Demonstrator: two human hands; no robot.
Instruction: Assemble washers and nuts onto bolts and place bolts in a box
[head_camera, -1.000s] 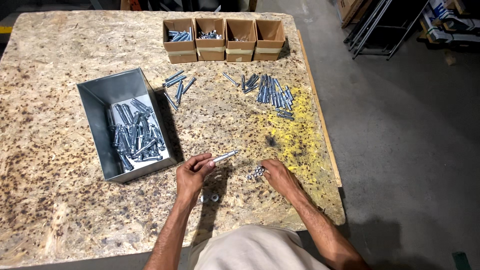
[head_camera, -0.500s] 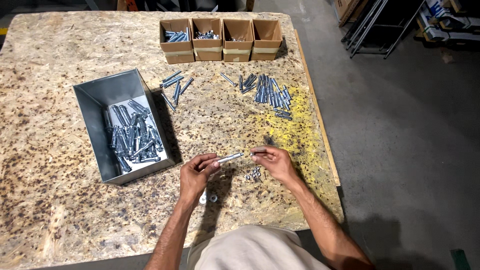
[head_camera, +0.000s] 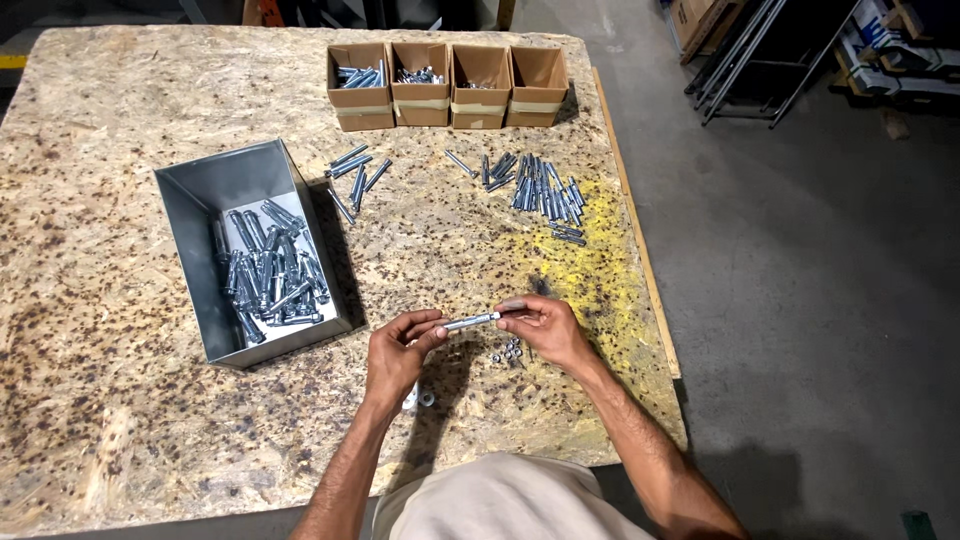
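**A bolt held between both hands over the table**

A bolt (head_camera: 470, 321) is held level above the table (head_camera: 120, 400), between the two hands. Its near end is pinched by the fingertips of the left hand (head_camera: 400, 350); its far end is gripped by the fingers of the right hand (head_camera: 545, 330). Both hands are closed on it, and it is kept clear of the board.

A small heap of nuts (head_camera: 508, 351) is seen on the table just under the right hand. Two washers (head_camera: 420, 398) are partly hidden beside the left wrist.

A grey metal bin (head_camera: 200, 190) filled with bolts is placed to the left. Loose bolts are spread further up, in a small group (head_camera: 355, 172) and a larger one (head_camera: 540, 190). Four cardboard boxes (head_camera: 448, 85) are lined up at the far edge; parts are seen in the two left ones.
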